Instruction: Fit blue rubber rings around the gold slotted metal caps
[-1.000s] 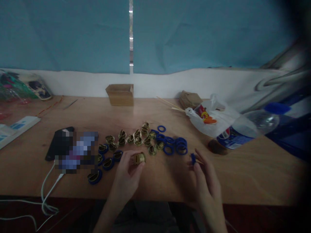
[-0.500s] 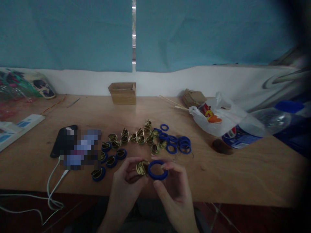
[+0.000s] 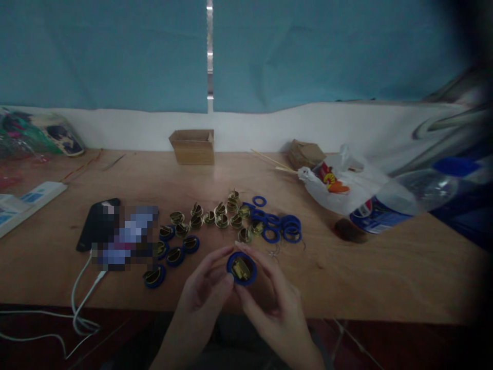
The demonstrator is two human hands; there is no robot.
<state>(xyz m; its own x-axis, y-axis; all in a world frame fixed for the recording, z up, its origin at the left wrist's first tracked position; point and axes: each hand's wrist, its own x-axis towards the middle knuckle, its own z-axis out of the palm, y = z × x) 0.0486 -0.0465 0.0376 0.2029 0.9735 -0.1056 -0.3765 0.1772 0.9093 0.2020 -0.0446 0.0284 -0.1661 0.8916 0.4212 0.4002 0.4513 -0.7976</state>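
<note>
Near the table's front edge, a blue ring (image 3: 253, 277) sits around a brass-coloured round piece (image 3: 241, 268) with a raised clip-like part on its face. My left hand (image 3: 208, 285) grips the brass piece from the left, its thumb at the ring's lower edge. From the right, my right hand (image 3: 271, 288) holds the ring, fingers behind and thumb below. How deep the piece sits in the ring I cannot tell. Several bare brass pieces (image 3: 222, 221) lie beyond my hands. To their left are several pieces with blue rings around them (image 3: 175, 256); loose blue rings (image 3: 271, 235) lie to the right.
A dark phone (image 3: 98, 223) and a blurred-out object with white cables (image 3: 77, 308) lie at left, near a power strip (image 3: 34, 205). A small open carton (image 3: 194, 149) stands at the back. At right are a plastic bag (image 3: 346, 180) and a lying bottle (image 3: 385, 210).
The brass piece and the blue ring were side by side, one in each hand. Now the hands are closer together and the ring surrounds the piece.
</note>
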